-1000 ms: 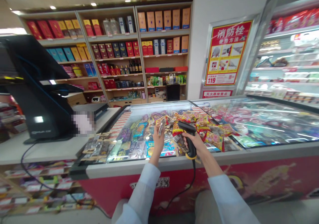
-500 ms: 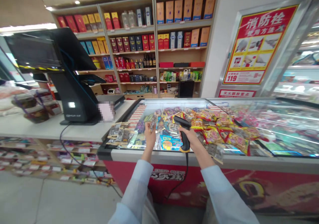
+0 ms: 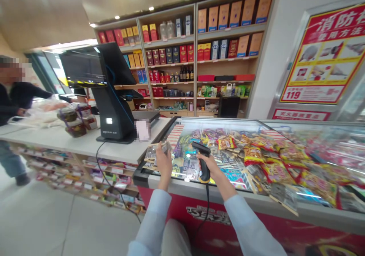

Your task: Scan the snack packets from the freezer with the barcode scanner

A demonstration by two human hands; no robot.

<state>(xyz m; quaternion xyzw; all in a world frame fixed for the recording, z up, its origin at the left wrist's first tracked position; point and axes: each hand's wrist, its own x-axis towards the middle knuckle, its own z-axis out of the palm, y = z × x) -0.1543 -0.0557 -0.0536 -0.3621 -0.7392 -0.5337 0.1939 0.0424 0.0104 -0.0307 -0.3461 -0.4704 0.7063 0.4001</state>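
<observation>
My right hand is wrapped round the grip of a black barcode scanner, its head pointing left. A cord hangs from the scanner's base in front of the freezer. My left hand is at the freezer's left front corner, fingers closed on a small greyish snack packet, partly hidden by the fingers. Similar packets lie on the glass just left of that hand. Between and beyond my hands are purple, blue and dark packets; red and yellow snack bags are heaped to the right.
A chest freezer with a glass top stands before me. On the white counter at left are a checkout terminal, stacked tubs and plastic bags. A person stands at far left. Shelves of boxes line the back.
My left hand has moved left with its packet to the packets at the freezer's corner. The scanner has shifted slightly left in my right hand. The view has turned left, bringing a person into sight.
</observation>
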